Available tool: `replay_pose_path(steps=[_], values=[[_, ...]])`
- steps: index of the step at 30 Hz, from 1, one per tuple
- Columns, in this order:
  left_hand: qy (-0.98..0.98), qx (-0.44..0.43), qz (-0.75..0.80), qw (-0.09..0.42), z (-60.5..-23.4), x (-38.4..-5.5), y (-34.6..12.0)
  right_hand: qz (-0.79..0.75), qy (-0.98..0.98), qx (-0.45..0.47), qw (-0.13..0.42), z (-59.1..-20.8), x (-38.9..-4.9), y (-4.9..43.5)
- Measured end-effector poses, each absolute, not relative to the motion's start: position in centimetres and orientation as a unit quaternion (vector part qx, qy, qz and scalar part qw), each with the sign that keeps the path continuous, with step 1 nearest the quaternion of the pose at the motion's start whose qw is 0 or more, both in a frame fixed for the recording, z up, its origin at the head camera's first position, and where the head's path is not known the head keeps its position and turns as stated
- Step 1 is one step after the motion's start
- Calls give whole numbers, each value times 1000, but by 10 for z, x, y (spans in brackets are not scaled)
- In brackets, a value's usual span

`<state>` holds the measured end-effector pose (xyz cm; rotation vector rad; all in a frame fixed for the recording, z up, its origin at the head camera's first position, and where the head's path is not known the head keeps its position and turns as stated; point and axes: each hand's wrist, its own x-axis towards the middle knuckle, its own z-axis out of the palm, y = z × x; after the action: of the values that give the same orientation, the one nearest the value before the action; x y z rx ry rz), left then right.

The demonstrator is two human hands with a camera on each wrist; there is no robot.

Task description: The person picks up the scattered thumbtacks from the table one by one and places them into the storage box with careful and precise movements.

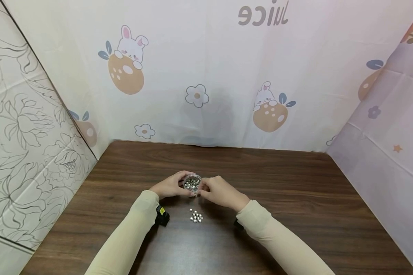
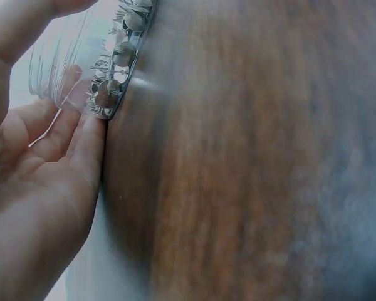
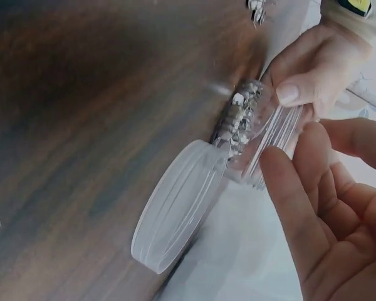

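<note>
My left hand (image 1: 173, 186) grips a clear round plastic jar (image 2: 62, 59) from its left side, thumb on the near side. Silver dome-headed thumbtacks (image 1: 192, 184) lie in the bottom of the jar. At the jar's right rim is my right hand (image 1: 220, 192), fingers bent and fingertips close together; I cannot tell whether they pinch a tack. A small pile of loose thumbtacks (image 1: 196, 217) lies on the table, nearer to me than the jar. In the right wrist view a clear round lid (image 3: 175, 207) shows beside the jar; the head view hides it.
The dark wood-grain table (image 1: 278, 179) carries all of this. A printed curtain (image 1: 223, 114) rises along its back edge, and further patterned sheets hang at the left and right. Black wrist cameras (image 1: 162, 215) sit under both sleeves.
</note>
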<state>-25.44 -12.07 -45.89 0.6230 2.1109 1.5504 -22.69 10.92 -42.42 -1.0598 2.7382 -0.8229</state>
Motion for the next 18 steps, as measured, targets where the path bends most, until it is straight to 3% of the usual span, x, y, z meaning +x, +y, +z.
replay_pose_path(steps=[18], values=[[769,226,555,222,-467,-260,-122,-265,915,-301,40,-426,-249,102]])
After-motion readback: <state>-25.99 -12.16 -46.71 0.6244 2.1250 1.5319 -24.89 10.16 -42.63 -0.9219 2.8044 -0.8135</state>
